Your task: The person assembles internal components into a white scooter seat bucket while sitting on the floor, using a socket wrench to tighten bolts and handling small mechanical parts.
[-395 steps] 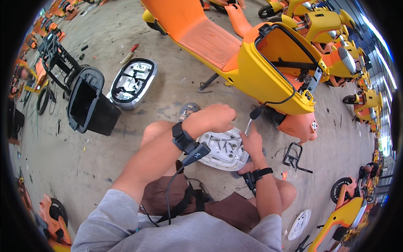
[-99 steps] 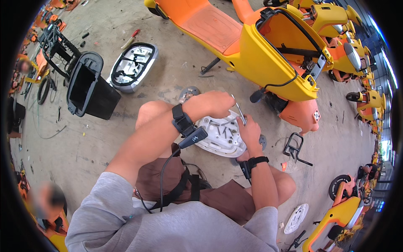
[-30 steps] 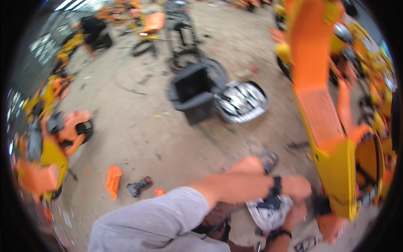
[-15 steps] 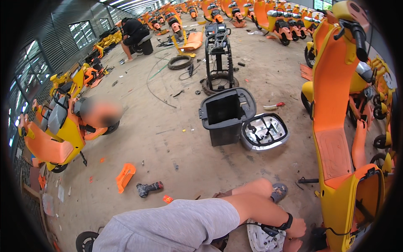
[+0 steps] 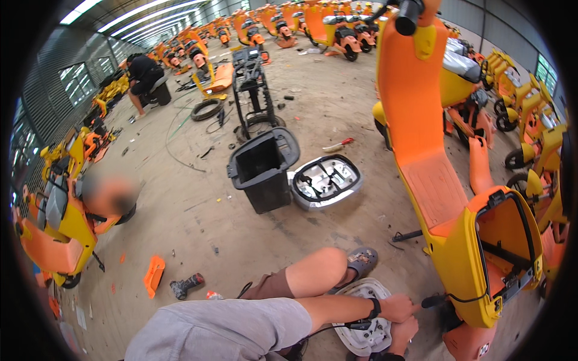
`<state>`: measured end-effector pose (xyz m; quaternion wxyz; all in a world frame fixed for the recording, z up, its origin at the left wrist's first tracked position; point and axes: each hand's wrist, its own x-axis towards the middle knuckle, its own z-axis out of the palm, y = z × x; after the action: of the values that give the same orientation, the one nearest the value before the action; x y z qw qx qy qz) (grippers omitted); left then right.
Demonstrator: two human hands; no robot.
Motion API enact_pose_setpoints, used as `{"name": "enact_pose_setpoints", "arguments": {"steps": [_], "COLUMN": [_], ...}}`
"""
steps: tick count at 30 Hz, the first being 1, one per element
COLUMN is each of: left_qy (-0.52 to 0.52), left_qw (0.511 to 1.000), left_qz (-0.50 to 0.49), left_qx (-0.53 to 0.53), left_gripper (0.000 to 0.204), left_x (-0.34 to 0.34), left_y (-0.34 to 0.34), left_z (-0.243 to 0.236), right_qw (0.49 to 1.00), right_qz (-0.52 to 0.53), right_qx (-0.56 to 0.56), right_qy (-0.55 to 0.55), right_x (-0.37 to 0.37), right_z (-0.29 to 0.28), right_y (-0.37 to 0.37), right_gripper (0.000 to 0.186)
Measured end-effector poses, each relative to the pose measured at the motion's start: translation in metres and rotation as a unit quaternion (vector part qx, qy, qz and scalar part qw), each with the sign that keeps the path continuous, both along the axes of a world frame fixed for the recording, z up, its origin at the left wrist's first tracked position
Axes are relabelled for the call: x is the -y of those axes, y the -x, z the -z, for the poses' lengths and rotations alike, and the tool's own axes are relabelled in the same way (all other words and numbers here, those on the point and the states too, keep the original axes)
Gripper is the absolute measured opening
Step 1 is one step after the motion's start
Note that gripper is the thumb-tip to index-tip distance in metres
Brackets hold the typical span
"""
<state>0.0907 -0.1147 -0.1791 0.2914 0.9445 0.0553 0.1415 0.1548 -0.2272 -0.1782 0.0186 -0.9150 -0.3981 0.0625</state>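
Note:
My left hand, with a black band at the wrist, reaches over the right edge of a white molded shell on the ground. Its fingers are curled closed; whatever they grip is hidden. Just below it, my right hand is also closed beside the shell, its contents not visible. A black part with a cable lies across the shell. Close to the left fingertips is a dark rounded grip-like piece, by the yellow and orange scooter body.
Ahead stand a black open bin and a silver-rimmed lid, near a stripped black frame. A power drill and an orange plastic piece lie left. Another person sits far left. Many scooters line the back and right.
The view has swung right, so the bin, lid and scooters sit farther left in it. More of the white shell shows. Both hands stay close together at its right edge.

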Motion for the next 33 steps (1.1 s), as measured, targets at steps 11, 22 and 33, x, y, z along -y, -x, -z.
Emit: {"name": "enact_pose_setpoints", "arguments": {"steps": [11, 22, 33], "left_qy": [-0.093, -0.084, -0.081], "left_qw": [0.99, 0.995, 0.994], "left_qz": [0.005, -0.058, 0.075], "left_qx": [0.106, -0.015, 0.017], "left_gripper": [0.017, 0.021, 0.019], "left_x": [-0.027, -0.017, -0.028], "left_y": [0.003, 0.02, -0.023], "left_z": [0.008, -0.014, -0.016], "right_qw": [0.993, 0.941, 0.976], "right_qz": [0.111, -0.117, 0.113], "right_qx": [-0.034, -0.305, -0.186], "right_qy": [0.004, 0.088, -0.027], "right_x": [-0.024, -0.031, -0.013], "right_z": [-0.021, -0.041, -0.018], "right_y": [0.027, -0.017, 0.005], "right_gripper": [0.028, 0.042, 0.046]}}
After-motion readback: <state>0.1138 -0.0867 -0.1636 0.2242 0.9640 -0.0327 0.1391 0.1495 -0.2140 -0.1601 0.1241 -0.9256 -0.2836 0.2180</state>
